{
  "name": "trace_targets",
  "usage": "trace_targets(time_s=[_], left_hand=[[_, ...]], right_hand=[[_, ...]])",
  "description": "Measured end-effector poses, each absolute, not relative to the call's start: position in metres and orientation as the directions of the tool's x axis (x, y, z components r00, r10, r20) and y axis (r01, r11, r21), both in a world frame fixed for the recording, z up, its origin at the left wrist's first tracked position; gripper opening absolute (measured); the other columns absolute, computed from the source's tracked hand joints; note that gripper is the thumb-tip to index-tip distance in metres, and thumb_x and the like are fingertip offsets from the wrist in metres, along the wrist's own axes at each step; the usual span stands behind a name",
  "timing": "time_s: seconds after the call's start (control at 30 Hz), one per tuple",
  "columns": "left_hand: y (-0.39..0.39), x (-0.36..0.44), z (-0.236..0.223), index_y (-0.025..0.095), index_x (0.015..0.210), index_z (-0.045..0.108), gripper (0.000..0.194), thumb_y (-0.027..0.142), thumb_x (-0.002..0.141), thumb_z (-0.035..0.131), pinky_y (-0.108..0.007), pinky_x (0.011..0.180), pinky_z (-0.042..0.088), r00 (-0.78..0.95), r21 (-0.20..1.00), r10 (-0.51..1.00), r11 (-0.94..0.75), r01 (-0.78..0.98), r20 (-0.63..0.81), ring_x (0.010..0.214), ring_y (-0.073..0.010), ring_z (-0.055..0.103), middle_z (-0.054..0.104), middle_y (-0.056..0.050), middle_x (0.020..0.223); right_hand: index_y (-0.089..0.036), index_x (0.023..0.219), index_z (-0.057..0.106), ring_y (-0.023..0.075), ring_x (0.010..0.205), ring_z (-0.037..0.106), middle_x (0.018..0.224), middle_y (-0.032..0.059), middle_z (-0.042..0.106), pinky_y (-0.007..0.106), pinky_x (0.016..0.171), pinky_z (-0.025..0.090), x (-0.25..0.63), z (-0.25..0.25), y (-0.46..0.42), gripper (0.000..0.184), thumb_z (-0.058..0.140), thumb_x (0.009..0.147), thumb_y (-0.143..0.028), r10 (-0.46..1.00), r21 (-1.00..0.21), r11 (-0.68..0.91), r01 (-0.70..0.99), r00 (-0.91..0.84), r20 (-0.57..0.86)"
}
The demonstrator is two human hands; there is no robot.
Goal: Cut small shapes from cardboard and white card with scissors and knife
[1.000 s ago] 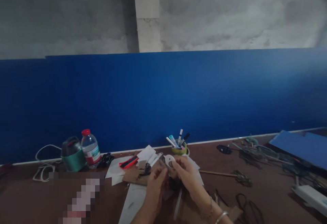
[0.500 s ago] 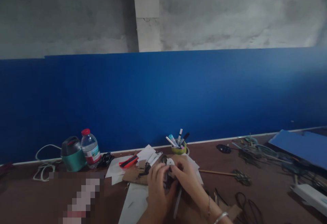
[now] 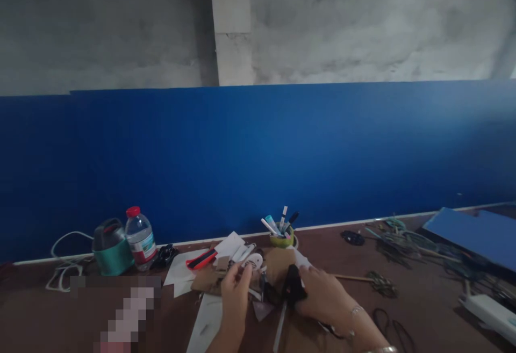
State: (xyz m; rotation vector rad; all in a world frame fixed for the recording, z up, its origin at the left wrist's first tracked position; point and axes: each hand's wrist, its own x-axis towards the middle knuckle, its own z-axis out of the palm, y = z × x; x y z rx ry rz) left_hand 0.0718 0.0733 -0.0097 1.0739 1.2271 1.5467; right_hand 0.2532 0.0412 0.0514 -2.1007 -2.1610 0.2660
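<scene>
In the head view, we see our left hand (image 3: 235,291) with thumb and fingertips closed at the near-left edge of a round white piece (image 3: 255,260), which lies beyond and to the right of that grip. Our right hand (image 3: 324,295) touches a black object (image 3: 293,287) at its fingers' left side; we cannot tell whether the fingers close round it. The black object's long axis runs roughly away from us, and a pale strip (image 3: 279,327) extends from near its lower end toward us. The left hand is nearer the white piece, the right nearer the black object; a red-and-black cutter (image 3: 201,259) lies left of both.
</scene>
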Motion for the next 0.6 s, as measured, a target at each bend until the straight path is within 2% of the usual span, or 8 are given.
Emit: trace_targets(time_s=[0.07,0.17,0.27,0.37,0.43,0.47,0.53,0.6], left_hand=[[0.076,0.071,-0.01,0.015,0.08,0.073,0.031,0.041,0.064,0.072,-0.032,0.074,0.049,-0.246,0.962,0.969,-0.093,-0.257,0.028,0.082,-0.0257,0.065,0.073,-0.007,0.08],[0.08,0.069,-0.014,0.015,0.084,0.073,0.036,0.041,0.06,0.076,-0.032,0.074,0.05,-0.247,0.93,0.968,-0.064,-0.363,-0.03,0.082,-0.0252,0.067,0.074,-0.008,0.084],[0.083,0.067,-0.02,0.014,0.089,0.072,0.039,0.04,0.06,0.077,-0.033,0.076,0.05,-0.245,0.928,0.97,-0.091,-0.363,-0.001,0.087,-0.0259,0.067,0.074,-0.01,0.089],[0.085,0.066,-0.022,0.015,0.092,0.072,0.039,0.041,0.063,0.075,-0.033,0.078,0.05,-0.243,0.934,0.97,-0.098,-0.345,0.012,0.088,-0.0255,0.067,0.074,-0.009,0.091],[0.085,0.065,-0.021,0.017,0.092,0.072,0.038,0.041,0.063,0.075,-0.033,0.079,0.05,-0.245,0.926,0.969,-0.106,-0.363,0.014,0.089,-0.0249,0.066,0.074,-0.009,0.093],[0.085,0.064,-0.02,0.017,0.092,0.072,0.039,0.041,0.062,0.076,-0.033,0.08,0.05,-0.249,0.92,0.968,-0.107,-0.377,0.01,0.09,-0.0249,0.066,0.074,-0.009,0.094],[0.084,0.063,-0.018,0.017,0.091,0.073,0.039,0.041,0.06,0.077,-0.033,0.081,0.05,-0.259,0.915,0.966,-0.098,-0.392,-0.007,0.092,-0.0253,0.066,0.074,-0.009,0.095],[0.084,0.062,-0.016,0.017,0.092,0.073,0.04,0.041,0.06,0.077,-0.034,0.083,0.05,-0.267,0.918,0.963,-0.092,-0.385,-0.016,0.095,-0.0265,0.066,0.074,-0.01,0.097]], right_hand=[[-0.007,0.106,0.06,0.0353,0.095,0.063,0.1,0.0221,0.067,0.036,0.074,0.044,0.256,0.045,0.041,0.049,0.06,0.058,-0.009,0.993,-0.136,0.006,0.991,-0.023,-0.119],[-0.008,0.114,0.057,0.0319,0.097,0.064,0.103,0.0216,0.067,0.033,0.077,0.045,0.253,0.034,0.043,0.055,0.055,0.06,0.001,0.99,-0.128,0.003,0.992,-0.02,-0.138],[-0.007,0.111,0.059,0.0299,0.103,0.061,0.108,0.0221,0.064,0.031,0.082,0.044,0.255,0.028,0.046,0.048,0.05,0.065,0.002,0.995,-0.139,0.031,0.99,-0.044,-0.092],[-0.003,0.106,0.06,0.0304,0.1,0.06,0.107,0.0246,0.062,0.033,0.081,0.043,0.263,0.032,0.05,0.038,0.047,0.07,-0.003,0.998,-0.171,0.031,0.985,-0.039,-0.043],[-0.003,0.106,0.058,0.0297,0.095,0.061,0.105,0.0234,0.062,0.033,0.08,0.043,0.267,0.041,0.052,0.038,0.049,0.07,-0.009,0.999,-0.291,0.045,0.956,-0.038,0.032],[-0.006,0.105,0.058,0.0289,0.094,0.061,0.103,0.021,0.063,0.033,0.079,0.043,0.267,0.046,0.053,0.037,0.05,0.069,-0.012,0.995,-0.392,0.074,0.917,-0.043,0.088],[-0.012,0.097,0.061,0.0258,0.09,0.061,0.095,0.0132,0.067,0.03,0.076,0.045,0.262,0.056,0.054,0.029,0.052,0.07,-0.018,0.974,-0.633,0.188,0.751,-0.062,0.216],[-0.016,0.083,0.064,0.0223,0.074,0.062,0.078,0.0058,0.068,0.027,0.064,0.046,0.252,0.06,0.053,0.019,0.056,0.07,-0.027,0.973,-0.82,0.212,0.532,-0.038,0.227]])
